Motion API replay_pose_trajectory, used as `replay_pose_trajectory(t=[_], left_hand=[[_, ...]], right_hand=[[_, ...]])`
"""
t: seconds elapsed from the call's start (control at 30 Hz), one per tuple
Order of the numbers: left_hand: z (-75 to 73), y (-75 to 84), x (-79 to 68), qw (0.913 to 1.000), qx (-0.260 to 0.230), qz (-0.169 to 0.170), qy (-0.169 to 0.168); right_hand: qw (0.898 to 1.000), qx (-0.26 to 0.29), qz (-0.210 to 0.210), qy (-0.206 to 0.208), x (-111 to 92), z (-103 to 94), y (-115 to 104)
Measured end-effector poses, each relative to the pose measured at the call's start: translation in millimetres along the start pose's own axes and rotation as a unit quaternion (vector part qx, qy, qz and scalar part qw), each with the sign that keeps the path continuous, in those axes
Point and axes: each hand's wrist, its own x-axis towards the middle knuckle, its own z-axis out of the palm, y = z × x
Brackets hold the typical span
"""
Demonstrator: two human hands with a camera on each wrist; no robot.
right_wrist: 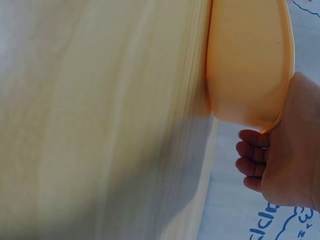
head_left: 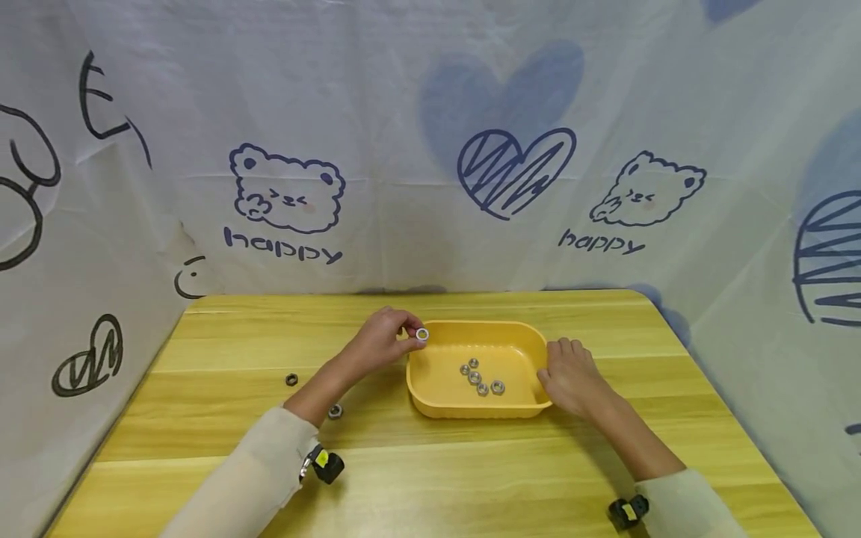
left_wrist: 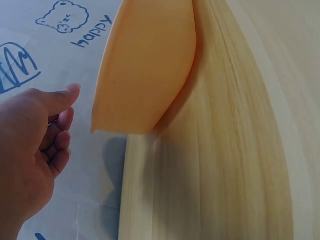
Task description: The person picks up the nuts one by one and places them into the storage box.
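A metal nut (head_left: 421,335) is pinched between the thumb and fingers of my left hand (head_left: 385,340), over the left back corner of a yellow plastic tray (head_left: 422,408). In the left wrist view the nut is hidden, and the left hand (left_wrist: 35,145) shows beside the tray's outer wall (left_wrist: 142,70). My right hand (head_left: 573,375) grips the tray's right rim, thumb over the edge and fingers outside. The right wrist view shows those fingers (right_wrist: 252,160) curled by the tray's end. Several nuts (head_left: 474,378) lie together on the tray floor.
Left of the tray on the wooden table (head_left: 430,478) lie a dark nut (head_left: 291,379) and a silver nut (head_left: 335,411), the latter close to the left forearm. A white cloth (head_left: 403,246) with blue drawings stands behind the table and at both sides.
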Motion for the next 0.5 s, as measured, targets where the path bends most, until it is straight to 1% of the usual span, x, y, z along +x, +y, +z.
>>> replay_pose_trajectory(t=[0.1, 0.27, 0.33, 0.5], left_hand=[[1.9, 3.1, 2.4, 1.0, 0.001, 0.003, -0.007], [7.4, 7.2, 7.5, 0.9996, 0.004, 0.026, -0.009], [10.0, 8.4, 9.7, 0.9995, 0.005, 0.03, -0.011], [15.4, 12.0, 15.1, 0.9993, 0.007, 0.026, -0.026]], right_hand=[[1.0, -0.007, 0.0, 0.002, 0, -0.7, -1], [1.0, -0.007, -0.001, 0.006, -1, -1.1, -1], [1.0, -0.007, -0.002, 0.009, 0, -0.7, -1], [1.0, -0.007, -0.006, 0.019, -1, 0.9, -1]])
